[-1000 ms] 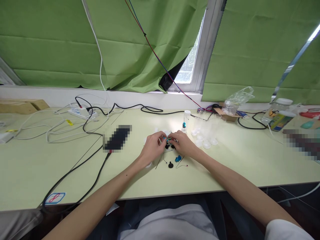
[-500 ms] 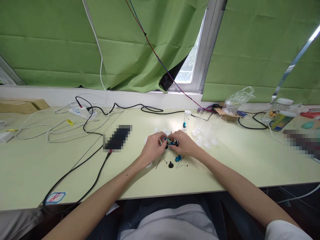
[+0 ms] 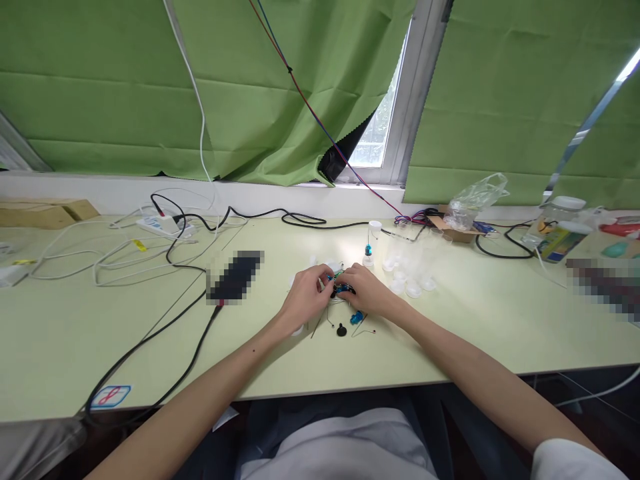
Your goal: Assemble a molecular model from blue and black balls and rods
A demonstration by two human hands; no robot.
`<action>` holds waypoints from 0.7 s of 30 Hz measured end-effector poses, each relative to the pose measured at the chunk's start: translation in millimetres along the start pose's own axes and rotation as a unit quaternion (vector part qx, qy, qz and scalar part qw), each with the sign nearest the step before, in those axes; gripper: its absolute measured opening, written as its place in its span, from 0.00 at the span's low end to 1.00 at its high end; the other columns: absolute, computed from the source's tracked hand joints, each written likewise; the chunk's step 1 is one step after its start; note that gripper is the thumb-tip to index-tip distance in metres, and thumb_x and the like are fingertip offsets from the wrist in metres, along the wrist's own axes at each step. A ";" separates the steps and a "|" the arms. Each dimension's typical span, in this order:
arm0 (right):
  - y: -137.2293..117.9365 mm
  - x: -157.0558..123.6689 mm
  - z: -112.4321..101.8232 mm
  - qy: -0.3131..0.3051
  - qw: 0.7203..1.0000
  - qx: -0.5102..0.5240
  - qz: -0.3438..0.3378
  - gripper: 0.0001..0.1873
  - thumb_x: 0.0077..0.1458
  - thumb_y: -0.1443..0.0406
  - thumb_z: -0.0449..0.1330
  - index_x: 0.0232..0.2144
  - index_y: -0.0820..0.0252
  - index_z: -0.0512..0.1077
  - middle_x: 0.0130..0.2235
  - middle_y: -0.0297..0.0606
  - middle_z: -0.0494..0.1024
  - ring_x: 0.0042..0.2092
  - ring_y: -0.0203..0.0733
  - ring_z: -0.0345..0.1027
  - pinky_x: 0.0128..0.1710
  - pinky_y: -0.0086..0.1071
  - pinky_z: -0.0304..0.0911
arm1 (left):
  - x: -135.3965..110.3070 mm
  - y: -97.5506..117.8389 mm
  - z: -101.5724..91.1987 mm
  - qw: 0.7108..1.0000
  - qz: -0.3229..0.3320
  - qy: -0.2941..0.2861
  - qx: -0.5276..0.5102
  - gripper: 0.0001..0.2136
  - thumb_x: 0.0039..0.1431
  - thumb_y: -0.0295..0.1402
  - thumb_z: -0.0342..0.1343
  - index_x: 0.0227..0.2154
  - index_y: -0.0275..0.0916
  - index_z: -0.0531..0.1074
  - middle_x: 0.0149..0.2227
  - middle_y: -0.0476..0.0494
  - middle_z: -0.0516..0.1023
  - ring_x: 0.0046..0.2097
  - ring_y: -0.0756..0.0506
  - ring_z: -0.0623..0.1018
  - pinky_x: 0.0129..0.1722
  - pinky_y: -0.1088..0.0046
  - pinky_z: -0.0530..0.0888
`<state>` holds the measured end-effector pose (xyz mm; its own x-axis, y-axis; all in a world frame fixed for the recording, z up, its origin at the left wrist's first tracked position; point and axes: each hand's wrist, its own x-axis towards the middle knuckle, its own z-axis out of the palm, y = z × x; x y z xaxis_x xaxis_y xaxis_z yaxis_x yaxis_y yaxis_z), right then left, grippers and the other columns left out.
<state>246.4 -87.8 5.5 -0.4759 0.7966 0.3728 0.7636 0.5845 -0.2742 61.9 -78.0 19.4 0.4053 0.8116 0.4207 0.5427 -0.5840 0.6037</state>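
My left hand [image 3: 306,297] and my right hand [image 3: 369,290] meet over the middle of the pale green table [image 3: 100,333]. Both pinch a small cluster of blue and black beads on thin wires [image 3: 339,287] between their fingertips. Just in front of them on the table lie a loose blue bead [image 3: 357,317], a black round piece [image 3: 341,330] and a few thin metal pins [image 3: 325,320]. Another blue bead on an upright wire [image 3: 369,249] stands just behind my right hand.
Several clear plastic cups [image 3: 407,267] stand right of my hands. A blurred dark device [image 3: 235,275] with black cables [image 3: 150,343] lies to the left, a white power strip [image 3: 165,227] behind it. Jars [image 3: 557,230] and a plastic bag [image 3: 473,200] sit at the far right.
My fingers have shifted slightly around the bead cluster, the two hands drawing a little closer together. Everything else on the table is as before.
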 end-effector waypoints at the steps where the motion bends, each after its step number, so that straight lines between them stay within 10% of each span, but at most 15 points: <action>1: 1.1 0.3 0.7 0.003 1.000 0.001 0.000 0.05 0.58 0.71 0.61 0.37 0.61 0.75 0.33 0.40 0.76 0.40 0.44 0.63 0.41 0.36 0.59 | 0.1 -0.2 0.0 1.000 0.000 0.000 0.000 0.06 0.59 0.32 0.52 0.35 0.40 0.74 0.28 0.50 0.75 0.29 0.49 0.71 0.32 0.72 0.67; 11: 0.6 3.5 -6.8 0.151 0.971 0.172 0.065 0.04 0.59 0.64 0.61 0.38 0.57 0.72 0.35 0.37 0.77 0.38 0.42 0.68 0.40 0.38 0.64 | -0.2 0.8 -0.6 1.000 -0.001 -0.004 0.000 0.06 0.58 0.32 0.54 0.37 0.40 0.74 0.30 0.50 0.75 0.28 0.49 0.69 0.32 0.71 0.67; 21: -5.9 4.7 -6.9 0.105 0.871 0.464 0.121 0.15 0.54 0.57 0.65 0.40 0.57 0.69 0.33 0.37 0.81 0.34 0.40 0.75 0.37 0.35 0.69 | 0.3 6.2 -2.7 0.998 0.024 -0.004 -0.060 0.09 0.59 0.34 0.57 0.42 0.41 0.74 0.32 0.49 0.76 0.31 0.49 0.71 0.34 0.72 0.68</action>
<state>242.6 -88.6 15.1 -0.1858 0.9250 0.3314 0.1025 0.3537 -0.9297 63.4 -81.3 25.1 0.4347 0.7827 0.4455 0.4314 -0.6152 0.6599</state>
